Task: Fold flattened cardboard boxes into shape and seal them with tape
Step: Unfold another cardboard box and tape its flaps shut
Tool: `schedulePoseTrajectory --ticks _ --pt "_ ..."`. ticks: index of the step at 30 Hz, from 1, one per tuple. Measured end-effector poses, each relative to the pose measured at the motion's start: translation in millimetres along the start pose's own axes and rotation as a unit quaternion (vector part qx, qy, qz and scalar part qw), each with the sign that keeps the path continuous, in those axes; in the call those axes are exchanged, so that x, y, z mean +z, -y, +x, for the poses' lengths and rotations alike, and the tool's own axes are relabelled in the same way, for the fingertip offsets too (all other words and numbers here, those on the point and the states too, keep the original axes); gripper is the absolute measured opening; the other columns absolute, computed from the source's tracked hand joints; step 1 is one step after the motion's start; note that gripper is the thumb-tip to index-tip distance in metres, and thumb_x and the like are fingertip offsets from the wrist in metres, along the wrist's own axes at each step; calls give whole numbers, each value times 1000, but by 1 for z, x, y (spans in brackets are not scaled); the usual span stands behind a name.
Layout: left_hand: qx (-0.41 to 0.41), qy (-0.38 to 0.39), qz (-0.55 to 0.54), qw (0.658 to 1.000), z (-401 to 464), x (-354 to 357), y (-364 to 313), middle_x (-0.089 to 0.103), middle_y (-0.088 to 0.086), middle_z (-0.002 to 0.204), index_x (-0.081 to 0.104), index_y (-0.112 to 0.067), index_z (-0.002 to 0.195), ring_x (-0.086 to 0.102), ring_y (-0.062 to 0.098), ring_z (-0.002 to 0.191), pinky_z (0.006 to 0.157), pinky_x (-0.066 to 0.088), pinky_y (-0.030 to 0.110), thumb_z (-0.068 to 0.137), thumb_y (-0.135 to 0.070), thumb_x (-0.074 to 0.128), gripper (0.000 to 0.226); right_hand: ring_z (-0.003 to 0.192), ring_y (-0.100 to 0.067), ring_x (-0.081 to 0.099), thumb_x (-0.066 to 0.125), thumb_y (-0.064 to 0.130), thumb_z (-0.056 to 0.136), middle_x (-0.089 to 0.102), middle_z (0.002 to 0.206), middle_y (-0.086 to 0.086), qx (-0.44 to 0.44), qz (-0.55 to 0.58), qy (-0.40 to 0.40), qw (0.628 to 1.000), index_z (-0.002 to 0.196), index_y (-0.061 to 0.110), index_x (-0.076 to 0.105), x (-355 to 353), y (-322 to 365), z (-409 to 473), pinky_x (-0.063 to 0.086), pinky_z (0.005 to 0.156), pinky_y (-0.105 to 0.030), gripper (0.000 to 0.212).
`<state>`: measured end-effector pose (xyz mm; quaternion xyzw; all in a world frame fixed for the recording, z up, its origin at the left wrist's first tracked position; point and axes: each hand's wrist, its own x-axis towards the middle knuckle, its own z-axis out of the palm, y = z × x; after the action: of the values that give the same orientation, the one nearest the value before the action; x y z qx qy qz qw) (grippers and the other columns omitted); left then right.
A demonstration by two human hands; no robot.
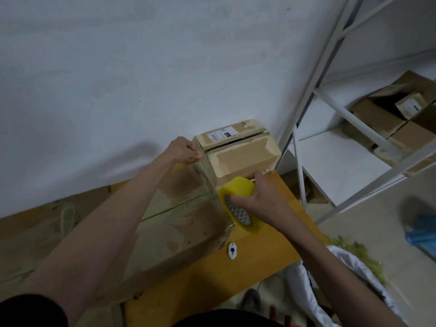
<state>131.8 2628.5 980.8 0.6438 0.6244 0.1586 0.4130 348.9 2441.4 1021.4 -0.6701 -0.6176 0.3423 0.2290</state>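
White wall fills the far half of the head view, with a yellow wooden table (254, 251) below it and a white metal shelving rack (330, 128) standing to the right.

On the table lies a large cardboard box (179, 223), its top flaps closed and meeting along a centre seam, glossy with tape. At its far right end stands a smaller cardboard box (243, 154), its edges covered in pale tape, a white shipping label on its top and a dark slit between its top flaps. What either box contains cannot be seen.

The person's left hand (184, 149) reaches to the far side of the large box, fingers curled and pinching the free end of a strip of clear yellowish tape (186, 180) stretched over the box top. The right hand (262, 197) grips a yellow tape roll (238, 204), fingers wrapped over its outer rim, at the box's right edge.

A small white oval object (232, 250) lies on the table just near of the large box.

On the rack's shelf, far right, sits an open cardboard carton (387, 119) with a smaller box inside. At the near right, on the floor, a white bag (342, 274) holds crumpled yellowish scraps.
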Motion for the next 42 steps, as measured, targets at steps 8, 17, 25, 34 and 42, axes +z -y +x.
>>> schedulePoseTrajectory --ticks 8,17,25,34,42 --pt "19 -3 19 1000 25 7 13 65 -8 71 69 -18 67 57 -1 69 65 42 15 79 -17 84 19 94 -19 56 71 51 81 58 108 -1 9 -52 1 999 120 20 49 15 17 31 53 72 -37 55" --pt "29 0 25 999 44 18 33 68 -2 77 77 -6 83 57 3 73 54 36 7 71 -21 90 23 87 -14 55 70 55 80 58 100 2 33 -62 11 997 110 23 49 23 14 50 54 68 -35 49" --pt "12 7 65 998 60 24 43 69 -4 73 70 -19 66 65 14 79 55 39 17 66 -25 92 23 73 -3 51 71 58 79 50 86 16 42 -54 17 998 106 28 46 30 3 59 36 49 -17 47" --pt "164 -35 241 956 39 19 45 52 8 135 49 -16 141 51 28 123 98 42 41 87 -45 71 65 80 -6 52 71 56 80 54 94 10 53 -19 2 998 106 29 48 34 -7 55 41 54 -20 45" --pt "330 40 358 873 -12 34 85 20 -8 162 27 -21 157 16 6 151 124 10 25 107 -43 17 56 91 -11 54 72 55 79 53 106 10 32 15 -13 999 115 36 42 32 -16 39 48 65 -30 50"
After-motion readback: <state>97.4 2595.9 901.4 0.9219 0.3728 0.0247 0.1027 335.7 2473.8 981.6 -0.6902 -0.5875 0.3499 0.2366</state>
